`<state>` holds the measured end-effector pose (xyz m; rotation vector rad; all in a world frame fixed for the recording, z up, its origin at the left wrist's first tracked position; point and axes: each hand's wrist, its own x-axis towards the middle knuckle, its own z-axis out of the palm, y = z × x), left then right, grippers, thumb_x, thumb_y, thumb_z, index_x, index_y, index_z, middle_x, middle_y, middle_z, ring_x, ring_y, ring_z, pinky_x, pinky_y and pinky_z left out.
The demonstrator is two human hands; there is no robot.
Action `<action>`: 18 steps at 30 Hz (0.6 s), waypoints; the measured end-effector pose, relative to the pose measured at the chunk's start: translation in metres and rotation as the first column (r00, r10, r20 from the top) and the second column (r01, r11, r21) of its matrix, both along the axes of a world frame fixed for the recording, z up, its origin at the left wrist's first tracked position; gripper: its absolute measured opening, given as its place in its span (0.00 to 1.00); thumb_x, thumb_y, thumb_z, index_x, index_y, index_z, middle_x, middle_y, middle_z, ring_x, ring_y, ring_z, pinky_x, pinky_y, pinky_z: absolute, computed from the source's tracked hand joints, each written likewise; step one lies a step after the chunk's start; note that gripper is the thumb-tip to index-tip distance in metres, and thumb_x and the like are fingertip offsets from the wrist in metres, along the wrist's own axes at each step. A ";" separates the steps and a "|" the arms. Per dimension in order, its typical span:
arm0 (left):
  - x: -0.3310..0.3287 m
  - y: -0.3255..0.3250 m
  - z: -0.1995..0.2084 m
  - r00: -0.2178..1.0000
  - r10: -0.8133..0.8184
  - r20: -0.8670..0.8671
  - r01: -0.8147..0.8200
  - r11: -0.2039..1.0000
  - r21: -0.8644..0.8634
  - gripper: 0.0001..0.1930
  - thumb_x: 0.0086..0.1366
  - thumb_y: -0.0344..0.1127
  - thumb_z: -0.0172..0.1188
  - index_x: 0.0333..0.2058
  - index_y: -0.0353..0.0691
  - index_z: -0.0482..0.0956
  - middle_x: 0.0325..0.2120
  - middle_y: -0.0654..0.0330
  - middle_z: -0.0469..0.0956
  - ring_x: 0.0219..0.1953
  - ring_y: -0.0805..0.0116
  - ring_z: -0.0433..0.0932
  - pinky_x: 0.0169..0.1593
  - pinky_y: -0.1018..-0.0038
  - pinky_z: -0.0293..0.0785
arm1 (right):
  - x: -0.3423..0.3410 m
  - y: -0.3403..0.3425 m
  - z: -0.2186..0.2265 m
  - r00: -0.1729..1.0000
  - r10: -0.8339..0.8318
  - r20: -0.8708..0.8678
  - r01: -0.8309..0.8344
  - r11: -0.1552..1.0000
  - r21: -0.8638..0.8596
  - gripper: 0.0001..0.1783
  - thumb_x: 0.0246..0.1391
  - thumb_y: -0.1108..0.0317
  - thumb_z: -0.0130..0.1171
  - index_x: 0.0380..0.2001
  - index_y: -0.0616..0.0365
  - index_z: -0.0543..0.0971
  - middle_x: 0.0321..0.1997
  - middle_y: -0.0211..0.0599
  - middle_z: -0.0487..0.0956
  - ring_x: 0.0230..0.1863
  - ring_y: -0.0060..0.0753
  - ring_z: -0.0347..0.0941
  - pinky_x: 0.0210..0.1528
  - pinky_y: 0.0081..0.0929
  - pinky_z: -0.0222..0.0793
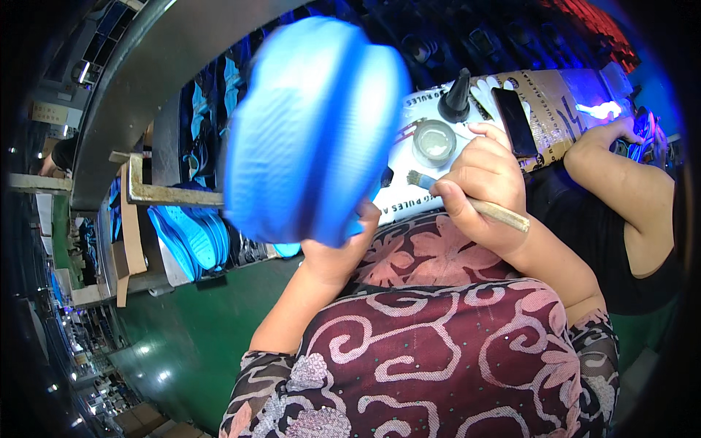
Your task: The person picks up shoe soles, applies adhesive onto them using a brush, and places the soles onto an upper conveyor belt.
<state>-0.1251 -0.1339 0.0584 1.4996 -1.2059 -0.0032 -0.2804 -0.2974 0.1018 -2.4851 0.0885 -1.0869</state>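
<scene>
My left hand (339,248) is closed round the lower end of a pair of bright blue shoe soles (292,131), raised close to the camera and smeared by motion. Its fingers are partly hidden behind them. In my right hand (485,193), a brush (500,214) with a worn wooden handle is gripped between thumb and fingers, its bristles pointing left. Just beyond the bristles stands a small round jar (434,143) of pale, cloudy liquid, apart from the brush. A black cone-shaped bottle (457,98) stands behind the jar.
White printed sheet and cardboard (544,98) cover the bench, with a dark phone (514,122) lying on it. Blue soles (191,237) are stacked at left beside a metal frame (171,193). Another person's arm (621,175) works at right. The floor (182,343) is green.
</scene>
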 end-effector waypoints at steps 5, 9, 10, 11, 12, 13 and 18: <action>-0.006 0.006 0.056 0.891 0.005 -0.455 0.020 0.999 0.050 0.28 0.55 0.23 0.58 0.55 0.27 0.61 0.44 0.50 0.75 0.46 0.62 0.76 0.51 0.68 0.73 | -0.028 -0.021 -0.009 0.996 -0.084 -0.006 0.085 0.994 0.073 0.10 0.47 0.70 0.61 0.14 0.55 0.74 0.17 0.33 0.69 0.25 0.38 0.66 0.46 0.34 0.60; 0.012 0.006 0.084 0.530 -0.249 -0.811 0.559 0.821 0.114 0.36 0.54 0.32 0.62 0.59 0.27 0.55 0.41 0.48 0.76 0.32 0.66 0.80 0.32 0.74 0.78 | -0.044 -0.029 -0.027 0.980 -0.190 0.054 0.177 0.967 0.185 0.13 0.50 0.70 0.60 0.14 0.54 0.75 0.15 0.32 0.70 0.21 0.37 0.67 0.43 0.36 0.61; 0.005 -0.016 0.101 0.433 -0.260 -0.863 0.663 0.740 0.110 0.38 0.54 0.34 0.63 0.59 0.27 0.54 0.41 0.48 0.76 0.26 0.69 0.80 0.24 0.77 0.77 | -0.048 -0.039 -0.033 0.973 -0.210 0.095 0.191 0.965 0.178 0.13 0.51 0.70 0.60 0.14 0.55 0.74 0.15 0.32 0.70 0.21 0.37 0.66 0.42 0.35 0.61; -0.015 -0.050 0.119 0.310 -0.299 -0.902 0.776 0.629 0.058 0.40 0.54 0.34 0.63 0.60 0.28 0.52 0.39 0.48 0.76 0.19 0.73 0.77 0.15 0.81 0.72 | -0.056 -0.051 -0.034 0.971 -0.223 0.090 0.201 0.958 0.202 0.13 0.51 0.70 0.60 0.13 0.55 0.74 0.15 0.32 0.70 0.21 0.38 0.66 0.42 0.35 0.61; -0.029 -0.079 0.130 0.276 -0.350 -0.895 0.852 0.521 0.059 0.37 0.55 0.35 0.63 0.59 0.29 0.54 0.39 0.49 0.76 0.21 0.72 0.77 0.18 0.81 0.73 | -0.070 -0.044 -0.039 0.967 -0.245 0.064 0.220 0.938 0.270 0.14 0.51 0.70 0.60 0.13 0.55 0.73 0.15 0.33 0.70 0.21 0.38 0.66 0.42 0.34 0.61; -0.039 -0.105 0.146 0.255 -0.419 -0.872 0.896 0.441 0.050 0.35 0.56 0.36 0.63 0.58 0.30 0.56 0.39 0.50 0.76 0.24 0.71 0.78 0.21 0.80 0.74 | -0.081 -0.045 -0.044 0.960 -0.274 0.054 0.247 0.924 0.292 0.14 0.51 0.69 0.60 0.14 0.55 0.74 0.16 0.33 0.70 0.21 0.38 0.66 0.41 0.34 0.61; -0.036 -0.257 0.212 0.171 -0.674 -0.718 0.828 0.494 -0.267 0.25 0.62 0.42 0.62 0.53 0.37 0.66 0.38 0.55 0.77 0.36 0.66 0.80 0.38 0.77 0.79 | -0.088 -0.054 -0.039 0.947 -0.302 0.111 0.262 0.924 0.279 0.15 0.52 0.70 0.58 0.13 0.54 0.76 0.13 0.32 0.70 0.19 0.39 0.66 0.36 0.33 0.61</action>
